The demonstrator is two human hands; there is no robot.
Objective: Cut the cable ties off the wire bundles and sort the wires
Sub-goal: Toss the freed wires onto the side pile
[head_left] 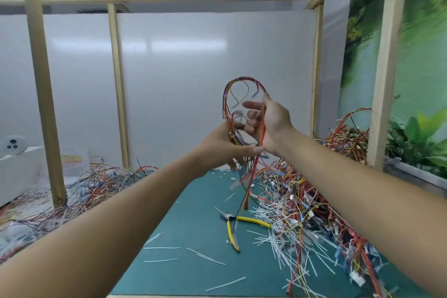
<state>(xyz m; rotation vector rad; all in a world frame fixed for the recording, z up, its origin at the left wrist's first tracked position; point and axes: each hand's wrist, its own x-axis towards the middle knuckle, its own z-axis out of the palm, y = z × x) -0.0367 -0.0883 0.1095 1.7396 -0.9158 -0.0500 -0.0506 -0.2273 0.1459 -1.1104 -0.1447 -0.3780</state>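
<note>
Both arms are raised over the counter with one wire bundle (224,104) held up between them, its red and orange strands arching in a loop above and hanging loose below. The left hand (221,146) closes round the bundle's lower part, though blur softens the fingers. The right hand (272,123) stands palm-in with fingers half spread and wires running across the palm; whether it pinches them I cannot tell. The yellow-handled cutters (229,227) lie unheld on the green mat (193,201), among cut white ties (273,237). This looks like the sorting step: strands being teased apart. Next, probably, the freed wires go to the right heap (314,201) or the left heap (96,181), without snagging
</note>
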